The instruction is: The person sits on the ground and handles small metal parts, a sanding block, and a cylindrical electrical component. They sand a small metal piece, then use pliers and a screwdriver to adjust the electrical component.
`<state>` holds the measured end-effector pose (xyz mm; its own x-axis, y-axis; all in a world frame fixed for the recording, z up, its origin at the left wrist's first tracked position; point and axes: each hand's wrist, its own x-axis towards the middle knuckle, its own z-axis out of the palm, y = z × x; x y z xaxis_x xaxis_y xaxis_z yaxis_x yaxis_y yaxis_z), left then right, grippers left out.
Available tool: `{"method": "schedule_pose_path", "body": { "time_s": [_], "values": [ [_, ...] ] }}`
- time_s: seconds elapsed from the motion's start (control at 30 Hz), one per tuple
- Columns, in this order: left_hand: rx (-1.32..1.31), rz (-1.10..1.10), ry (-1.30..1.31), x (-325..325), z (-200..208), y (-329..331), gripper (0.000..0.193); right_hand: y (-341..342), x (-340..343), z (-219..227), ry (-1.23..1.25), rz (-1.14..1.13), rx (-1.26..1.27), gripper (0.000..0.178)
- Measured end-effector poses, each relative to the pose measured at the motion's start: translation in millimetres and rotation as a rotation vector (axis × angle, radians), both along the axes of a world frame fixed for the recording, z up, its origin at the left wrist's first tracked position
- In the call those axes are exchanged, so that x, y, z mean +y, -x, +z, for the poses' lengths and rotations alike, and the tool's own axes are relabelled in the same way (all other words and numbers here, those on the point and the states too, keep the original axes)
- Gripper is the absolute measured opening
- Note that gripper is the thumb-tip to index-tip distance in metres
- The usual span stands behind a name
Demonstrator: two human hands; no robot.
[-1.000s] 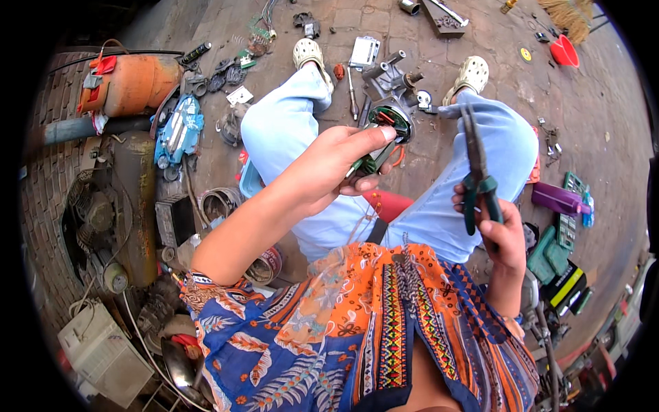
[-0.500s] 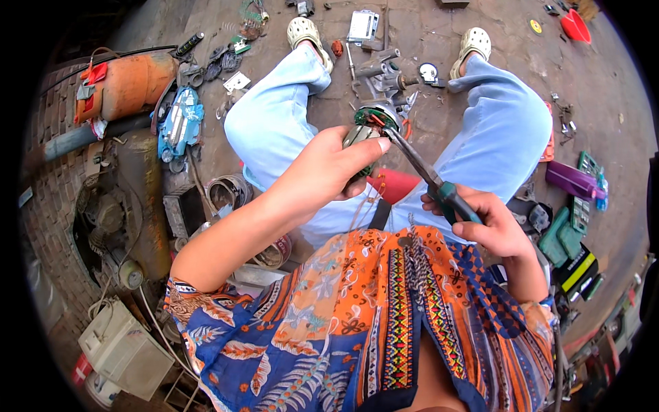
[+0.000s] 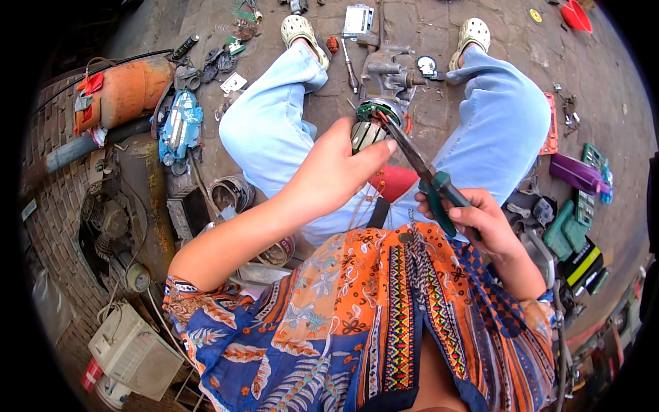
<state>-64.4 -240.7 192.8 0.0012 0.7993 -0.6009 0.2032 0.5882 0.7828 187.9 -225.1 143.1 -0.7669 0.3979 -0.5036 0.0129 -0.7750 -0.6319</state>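
Observation:
My left hand [image 3: 347,161] is wrapped around a small electric motor [image 3: 368,136] with pale metal ribs, held up between my knees. At its far end is a ring with green parts and reddish wires. My right hand [image 3: 473,220] grips long-nose pliers [image 3: 419,158] with dark green and black handles. The pliers' jaws point up and left, their tips at the wires on the motor's far end; whether they pinch a wire cannot be made out. Just beyond the motor, a grey cast-metal housing [image 3: 386,72] lies on the ground, its near end partly hidden behind the motor.
A screwdriver [image 3: 351,72] lies left of the housing. An orange gas cylinder [image 3: 130,93] and a fan-like machine [image 3: 110,216] stand to my left. On the right are a purple case [image 3: 576,175], green cases [image 3: 564,230] and a red funnel-like cup [image 3: 575,16].
The pliers' handles are spread wider than before. My left hand has turned slightly, showing more of the motor's ribbed side. The housing beyond shows at a different angle, and the view has shifted slightly.

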Motion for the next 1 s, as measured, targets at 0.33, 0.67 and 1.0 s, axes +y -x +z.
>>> {"method": "schedule_pose_path", "body": {
  "time_s": [0.33, 0.67, 1.0],
  "values": [
    [-0.106, 0.144, 0.139, -3.0, 5.1, -0.9, 0.025, 2.9, -1.0, -16.2, 0.096, -0.05, 0.13, 0.037],
    [-0.143, 0.151, 0.133, -6.7, 0.9, 2.0, 0.024, 9.9, 5.8, -15.1, -0.721, 0.14, -0.079, 0.016],
    [-0.187, 0.158, 0.18, -2.1, 1.9, 3.0, 0.027, -4.1, 12.0, -26.1, -0.119, 0.114, 0.075, 0.024]
  ]
}}
